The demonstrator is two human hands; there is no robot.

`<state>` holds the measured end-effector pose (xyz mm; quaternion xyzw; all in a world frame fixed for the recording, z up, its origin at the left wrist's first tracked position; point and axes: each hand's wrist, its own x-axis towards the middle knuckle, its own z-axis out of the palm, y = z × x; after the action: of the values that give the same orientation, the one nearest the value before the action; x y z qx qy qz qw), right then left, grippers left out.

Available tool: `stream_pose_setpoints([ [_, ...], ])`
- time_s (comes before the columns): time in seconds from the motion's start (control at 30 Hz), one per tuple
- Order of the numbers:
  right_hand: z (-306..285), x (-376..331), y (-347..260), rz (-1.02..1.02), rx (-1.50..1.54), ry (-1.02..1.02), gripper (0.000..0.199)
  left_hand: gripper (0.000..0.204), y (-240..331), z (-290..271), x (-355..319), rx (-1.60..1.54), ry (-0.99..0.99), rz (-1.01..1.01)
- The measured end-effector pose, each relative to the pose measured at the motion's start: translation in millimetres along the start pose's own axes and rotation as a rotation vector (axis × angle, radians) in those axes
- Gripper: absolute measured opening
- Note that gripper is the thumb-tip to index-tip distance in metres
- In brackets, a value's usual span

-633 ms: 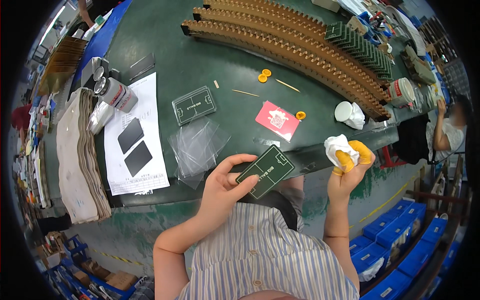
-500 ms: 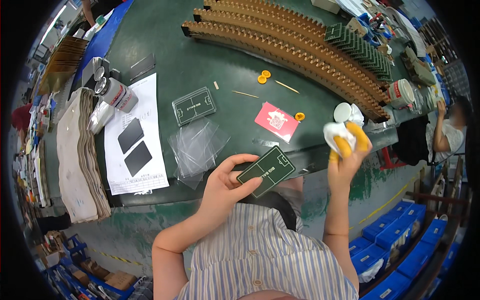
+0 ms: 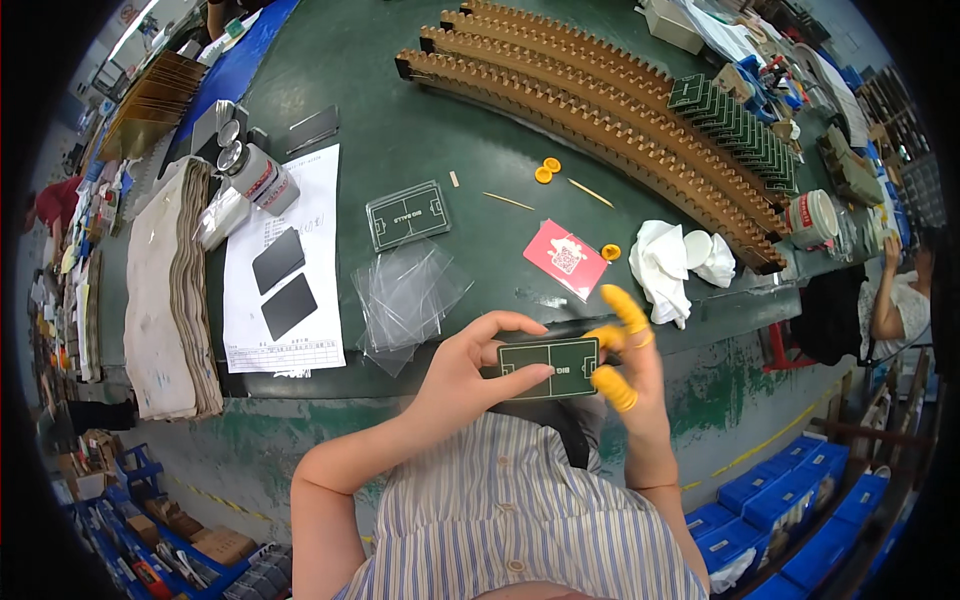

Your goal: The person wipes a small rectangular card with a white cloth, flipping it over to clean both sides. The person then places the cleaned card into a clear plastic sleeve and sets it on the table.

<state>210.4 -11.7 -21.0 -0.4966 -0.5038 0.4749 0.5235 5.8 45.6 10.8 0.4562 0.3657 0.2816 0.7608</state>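
My left hand (image 3: 455,375) grips a dark green card (image 3: 570,355) with white pitch lines, thumb on its face and fingers behind. Yellow finger cots cover the thumb and two fingers of my right hand (image 3: 635,375). Those fingers are spread at the card's right edge; whether they touch it is hard to tell. A crumpled white cloth (image 3: 660,270) lies on the table beyond that hand. Nearby are a pink card (image 3: 565,258) in a clear sleeve and a yellow finger cot (image 3: 611,252). A stack of green cards (image 3: 385,230) sits to the left, above loose clear sleeves (image 3: 405,300).
Long slotted brown racks (image 3: 600,120) cross the far table, with green cards (image 3: 735,135) standing in the right part. Bottles (image 3: 262,180), a printed sheet (image 3: 325,230) and stacked brown boards (image 3: 165,290) are at left. A white tub (image 3: 812,220) stands at right. Another person (image 3: 900,290) sits there.
My right hand has let go of the white cloth, now on the table, and moved left to the green card. The left hand has turned the card nearly level.
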Motion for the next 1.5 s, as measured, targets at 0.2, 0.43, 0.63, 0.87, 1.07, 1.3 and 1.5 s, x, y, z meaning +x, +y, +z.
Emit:
stream_pose_setpoints([
  [0.2,20,1,-8,0.109,0.298,-0.079,0.079,0.026,5,6,2,-0.115,0.08,0.049],
  [0.43,22,0,-8,0.005,0.311,0.04,0.078,0.034,-1,-7,-1,-0.027,0.075,0.114],
  [0.63,21,-2,-2,-0.087,0.235,0.01,0.078,0.013,-3,1,0,-0.017,0.107,0.055],
  [0.87,22,-2,0,-0.109,0.268,-0.023,0.081,0.032,-7,-8,5,0.038,0.14,0.042],
  [1.07,21,-1,-1,-0.034,0.319,0.074,0.083,0.045,-6,-9,8,-0.099,0.077,0.086],
  [1.3,23,-1,-3,-0.005,0.377,0.139,0.082,0.028,-13,7,0,-0.04,0.011,0.05],
  [1.5,2,10,1,-0.315,-0.555,0.394,0.066,0.014,-16,10,2,-0.145,0.148,0.005],
])
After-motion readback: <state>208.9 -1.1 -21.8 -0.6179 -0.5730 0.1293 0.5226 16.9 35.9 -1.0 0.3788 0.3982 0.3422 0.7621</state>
